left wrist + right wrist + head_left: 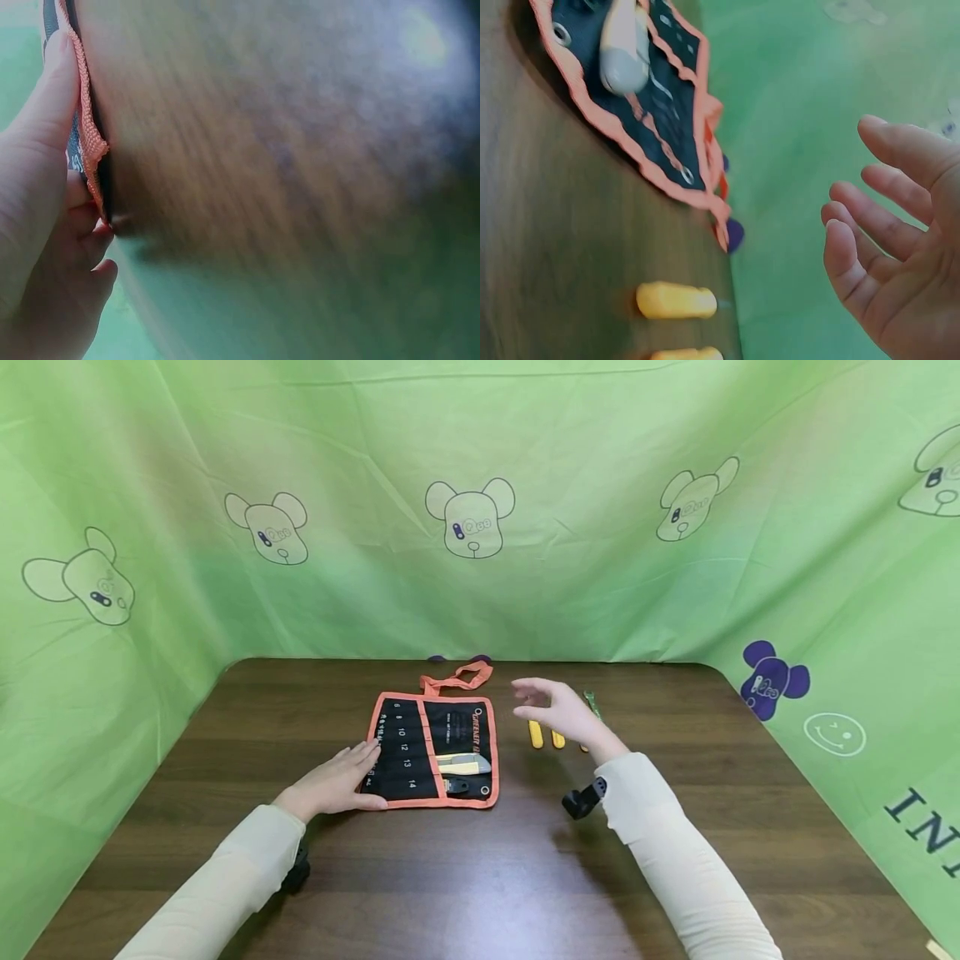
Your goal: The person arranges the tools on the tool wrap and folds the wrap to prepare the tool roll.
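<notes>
A black tool pouch (453,735) with orange trim lies unrolled on the table, numbers printed on its left half. My left hand (341,781) rests on the pouch's left edge, and its thumb lies along the orange trim (88,127) in the left wrist view. Tucked in the pouch's right half are a pale yellow and grey utility knife (463,765) and a small black item (456,787). My right hand (558,710) hovers with loosely bent fingers and nothing in them. Below it are yellow-handled tools (536,735), partly hidden by the hand; one handle (676,300) shows in the right wrist view.
An orange strap (461,677) trails from the pouch's top toward the back edge. A green tool (591,702) lies behind the right wrist. Green printed cloth (360,593) hangs behind and beside the brown wooden table (450,877).
</notes>
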`<state>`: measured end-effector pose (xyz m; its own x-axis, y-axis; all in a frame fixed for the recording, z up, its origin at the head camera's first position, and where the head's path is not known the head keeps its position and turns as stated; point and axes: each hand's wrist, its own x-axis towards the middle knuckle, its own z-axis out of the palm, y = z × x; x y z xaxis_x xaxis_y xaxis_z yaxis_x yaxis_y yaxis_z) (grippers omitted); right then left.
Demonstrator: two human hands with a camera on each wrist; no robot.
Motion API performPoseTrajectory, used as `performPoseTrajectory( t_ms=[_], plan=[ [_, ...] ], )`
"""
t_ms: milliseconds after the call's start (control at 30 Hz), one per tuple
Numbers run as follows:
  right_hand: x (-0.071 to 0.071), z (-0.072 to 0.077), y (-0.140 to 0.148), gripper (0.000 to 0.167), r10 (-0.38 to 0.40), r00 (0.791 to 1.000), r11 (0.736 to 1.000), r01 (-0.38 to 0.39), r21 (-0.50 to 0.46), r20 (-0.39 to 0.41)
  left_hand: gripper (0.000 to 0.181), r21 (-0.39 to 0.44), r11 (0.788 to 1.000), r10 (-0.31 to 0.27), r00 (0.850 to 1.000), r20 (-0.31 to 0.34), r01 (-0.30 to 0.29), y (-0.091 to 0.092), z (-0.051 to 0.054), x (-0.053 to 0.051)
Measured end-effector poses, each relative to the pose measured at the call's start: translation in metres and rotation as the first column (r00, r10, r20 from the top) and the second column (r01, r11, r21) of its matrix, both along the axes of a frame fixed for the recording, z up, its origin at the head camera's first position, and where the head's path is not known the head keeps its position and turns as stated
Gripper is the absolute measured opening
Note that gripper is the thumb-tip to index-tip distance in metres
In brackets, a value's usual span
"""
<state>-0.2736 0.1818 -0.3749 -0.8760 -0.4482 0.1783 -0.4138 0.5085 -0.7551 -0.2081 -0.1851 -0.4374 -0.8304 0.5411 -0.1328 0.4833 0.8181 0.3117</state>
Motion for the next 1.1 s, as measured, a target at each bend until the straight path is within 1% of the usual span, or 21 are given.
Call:
performPoseTrajectory(
  t_ms=[67, 167, 267, 367, 500, 633, 867, 1033, 1067, 1100],
  plan=[
    [0.003, 0.006, 0.006, 0.047, -0.036, 0.999, 0.999, 0.036, -0.017, 0.011, 0.094, -0.008, 1.000, 0.001, 1.000, -0.003, -0.001, 0.000, 0.000, 0.000],
    [0.009, 0.016, 0.016, 0.047, -0.071, 0.997, 0.996, 0.071, -0.046, 0.016, 0.094, -0.007, 1.000, 0.002, 1.000, -0.005, -0.002, 0.000, -0.001, 0.000],
    [0.008, 0.017, 0.029, 0.047, -0.116, 0.993, 0.990, 0.118, -0.072, 0.028, 0.094, -0.007, 1.000, 0.004, 1.000, -0.003, -0.004, 0.000, -0.002, 0.000],
    [0.000, 0.007, 0.046, 0.049, -0.159, 0.985, 0.978, 0.167, -0.123, 0.068, 0.094, -0.006, 1.000, 0.003, 1.000, -0.006, -0.003, 0.000, -0.002, 0.000],
    [-0.004, -0.004, 0.066, 0.051, -0.207, 0.974, 0.966, 0.218, -0.140, 0.089, 0.094, -0.006, 1.000, 0.001, 1.000, -0.005, -0.001, 0.000, -0.002, -0.001],
    [-0.003, -0.012, 0.081, 0.051, -0.245, 0.966, 0.960, 0.254, -0.120, 0.084, 0.093, -0.005, 1.000, 0.001, 1.000, -0.003, -0.001, -0.001, -0.003, -0.001],
    [0.000, -0.026, 0.099, 0.050, -0.299, 0.947, 0.942, 0.312, -0.125, 0.116, 0.094, -0.003, 1.000, 0.001, 1.000, 0.003, -0.001, -0.001, -0.003, 0.000],
    [-0.001, -0.040, 0.108, 0.050, -0.315, 0.938, 0.937, 0.332, -0.112, 0.144, 0.094, -0.003, 1.000, -0.003, 1.000, 0.002, 0.003, -0.001, -0.002, 0.000],
    [-0.001, -0.043, 0.109, 0.050, -0.315, 0.938, 0.937, 0.332, -0.109, 0.146, 0.094, -0.005, 1.000, -0.003, 1.000, 0.001, 0.003, -0.001, -0.002, 0.000],
    [-0.002, -0.047, 0.111, 0.048, -0.309, 0.941, 0.937, 0.326, -0.128, 0.137, 0.094, -0.005, 1.000, -0.004, 1.000, 0.000, 0.004, -0.001, -0.002, 0.000]
  ],
)
